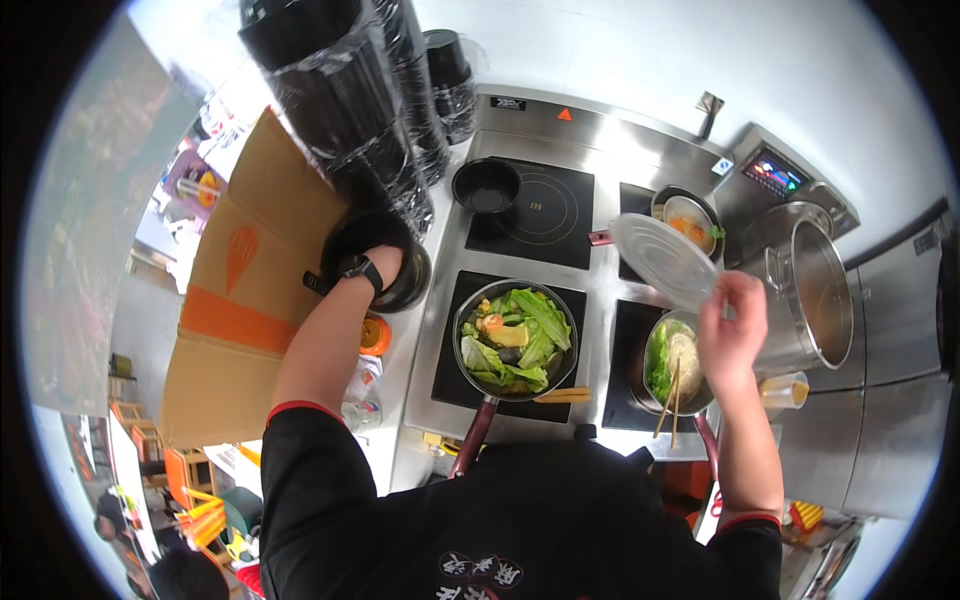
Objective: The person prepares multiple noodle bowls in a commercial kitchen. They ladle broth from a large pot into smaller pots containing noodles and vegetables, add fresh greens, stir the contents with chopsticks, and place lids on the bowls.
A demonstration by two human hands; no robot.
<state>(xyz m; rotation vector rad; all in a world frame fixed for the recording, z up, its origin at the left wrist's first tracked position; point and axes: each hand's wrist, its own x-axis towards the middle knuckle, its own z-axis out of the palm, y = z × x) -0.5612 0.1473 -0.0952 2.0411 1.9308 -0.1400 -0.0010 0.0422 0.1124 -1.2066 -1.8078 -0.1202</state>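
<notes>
My right hand grips the edge of a clear plastic lid, raised and tilted above the right-hand burners. Below the lid, a pot of noodles and lettuce has a pair of chopsticks leaning in it. My left hand reaches into a black container at the left; its fingers are hidden inside. Between my arms, a frying pan of lettuce and other food sits on the front left burner. An empty black bowl rests on the burner behind it.
Tall stacks of plastic-wrapped black containers stand at the back left, beside an open cardboard box. A large steel stockpot stands at the right, with a plastic measuring cup in front. Behind the raised lid sits another pan with food.
</notes>
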